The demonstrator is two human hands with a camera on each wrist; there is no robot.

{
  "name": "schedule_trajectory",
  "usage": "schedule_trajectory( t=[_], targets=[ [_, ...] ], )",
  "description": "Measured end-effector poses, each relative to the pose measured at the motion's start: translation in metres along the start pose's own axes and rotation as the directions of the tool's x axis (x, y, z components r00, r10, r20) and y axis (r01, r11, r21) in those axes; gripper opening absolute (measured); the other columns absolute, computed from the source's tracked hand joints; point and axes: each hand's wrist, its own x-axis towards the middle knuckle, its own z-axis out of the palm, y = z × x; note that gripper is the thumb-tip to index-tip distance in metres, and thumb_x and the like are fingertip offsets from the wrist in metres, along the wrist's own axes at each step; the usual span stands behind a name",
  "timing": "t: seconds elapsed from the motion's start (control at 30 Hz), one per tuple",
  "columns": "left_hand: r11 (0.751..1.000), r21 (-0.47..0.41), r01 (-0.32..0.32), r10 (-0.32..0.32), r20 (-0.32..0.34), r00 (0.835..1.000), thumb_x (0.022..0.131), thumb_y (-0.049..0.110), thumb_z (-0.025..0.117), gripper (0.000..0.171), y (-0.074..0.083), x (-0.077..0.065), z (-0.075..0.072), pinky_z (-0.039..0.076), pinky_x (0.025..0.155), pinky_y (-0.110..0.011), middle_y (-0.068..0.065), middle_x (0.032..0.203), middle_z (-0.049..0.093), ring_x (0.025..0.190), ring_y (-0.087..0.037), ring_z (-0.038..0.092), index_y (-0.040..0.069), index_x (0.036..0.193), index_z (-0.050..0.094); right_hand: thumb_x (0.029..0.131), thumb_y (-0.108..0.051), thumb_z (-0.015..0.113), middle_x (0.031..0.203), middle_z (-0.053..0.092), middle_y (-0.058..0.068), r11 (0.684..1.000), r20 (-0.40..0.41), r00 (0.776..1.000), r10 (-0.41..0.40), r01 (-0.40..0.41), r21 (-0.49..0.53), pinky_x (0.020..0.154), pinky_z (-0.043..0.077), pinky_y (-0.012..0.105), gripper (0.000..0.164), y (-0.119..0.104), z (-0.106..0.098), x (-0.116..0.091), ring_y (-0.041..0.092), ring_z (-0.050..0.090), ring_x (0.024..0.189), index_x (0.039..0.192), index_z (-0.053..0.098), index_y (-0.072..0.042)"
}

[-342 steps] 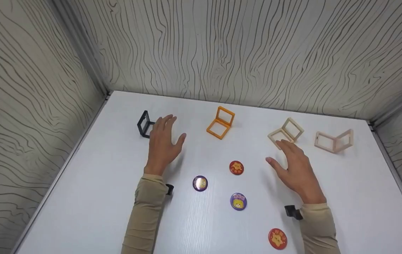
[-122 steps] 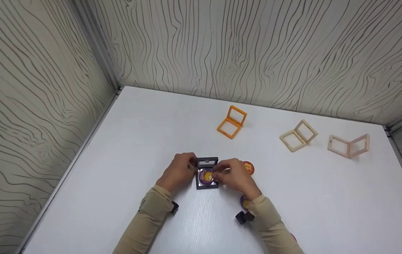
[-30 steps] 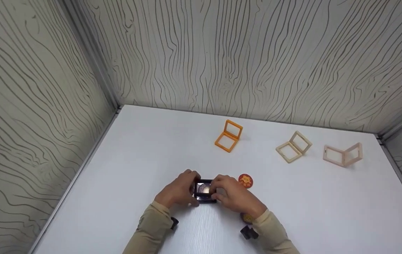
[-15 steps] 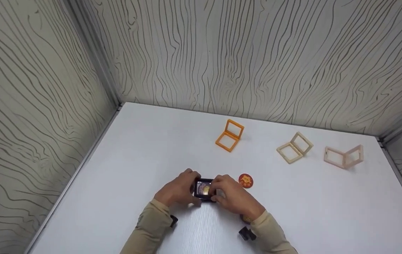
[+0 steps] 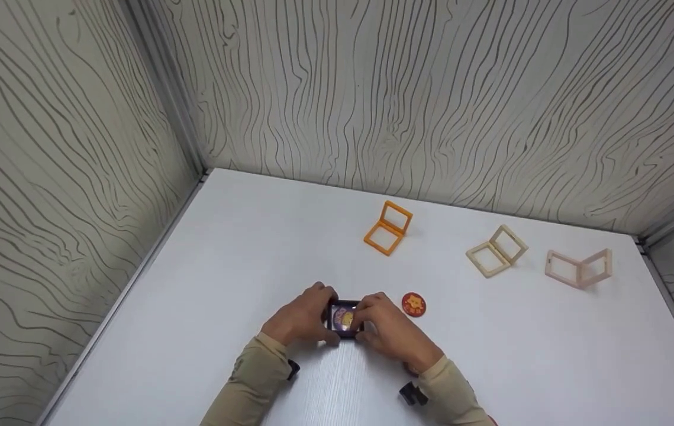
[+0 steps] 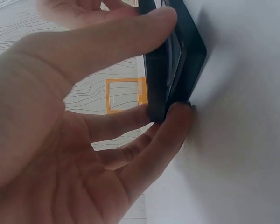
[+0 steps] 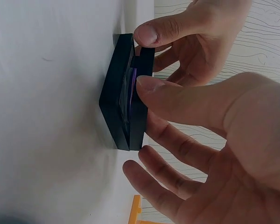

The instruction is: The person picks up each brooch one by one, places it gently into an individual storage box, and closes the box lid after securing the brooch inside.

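A small black hinged display frame (image 5: 345,336) lies on the white table between both hands, a purple badge with a yellow bear (image 5: 342,319) showing through its clear window. My left hand (image 5: 302,316) grips its left side, thumb on the front edge and fingers round the back. On the other side my right hand (image 5: 394,328) pinches the frame, with fingertips over the top right corner and thumb at the front. In the right wrist view the two halves of the black frame (image 7: 113,102) stand slightly apart, the badge's purple edge (image 7: 133,88) visible between them.
A red star badge (image 5: 413,304) lies just beyond the right hand. Another badge (image 5: 410,370) is mostly hidden by the right wrist, and a red edge (image 5: 493,420) peeks past the sleeve. Opened orange (image 5: 393,227), beige (image 5: 500,252) and pink (image 5: 579,276) frames stand farther back.
The black frame came from the back left to the front middle. The purple badge was laid in it, and over the last second its lid has been lowered onto the badge.
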Motion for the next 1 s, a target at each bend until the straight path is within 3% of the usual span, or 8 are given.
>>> schedule_trajectory(
  t=[0.53, 0.83, 1.0],
  targets=[
    [0.998, 0.03, 0.049, -0.048, -0.034, 0.998, 0.061, 0.019, 0.095, 0.069, 0.006, 0.0, 0.008, 0.052, 0.081, -0.034, 0.001, 0.104, 0.051, 0.092, -0.014, 0.054, 0.01, 0.118, 0.058, 0.081, -0.005, 0.079, 0.105, 0.065, -0.006, 0.999, -0.011, 1.0, 0.008, -0.009, -0.039, 0.101, 0.047, 0.045, 0.017, 0.001, 0.003, 0.0, 0.017, 0.052, 0.115, 0.091, 0.081, -0.019],
    [0.994, 0.106, 0.003, 0.005, -0.072, 0.997, 0.06, 0.018, 0.096, 0.066, 0.009, -0.004, 0.012, 0.052, 0.076, -0.034, -0.001, 0.099, 0.049, 0.085, -0.014, 0.053, 0.007, 0.113, 0.058, 0.075, -0.003, 0.082, 0.1, 0.067, -0.004, 0.994, -0.035, 0.997, -0.068, 0.065, -0.089, 0.099, 0.046, 0.044, 0.017, 0.003, 0.008, 0.0, 0.02, 0.054, 0.111, 0.085, 0.081, -0.016],
    [0.994, 0.113, -0.002, 0.012, -0.09, 0.996, 0.058, 0.016, 0.096, 0.066, 0.009, -0.001, 0.009, 0.053, 0.075, -0.034, -0.001, 0.099, 0.049, 0.084, -0.015, 0.053, 0.007, 0.111, 0.057, 0.076, -0.004, 0.081, 0.104, 0.066, -0.004, 0.996, -0.022, 0.999, -0.037, 0.035, -0.083, 0.101, 0.046, 0.045, 0.017, 0.003, 0.005, 0.003, 0.02, 0.053, 0.113, 0.088, 0.081, -0.017]
  ],
)
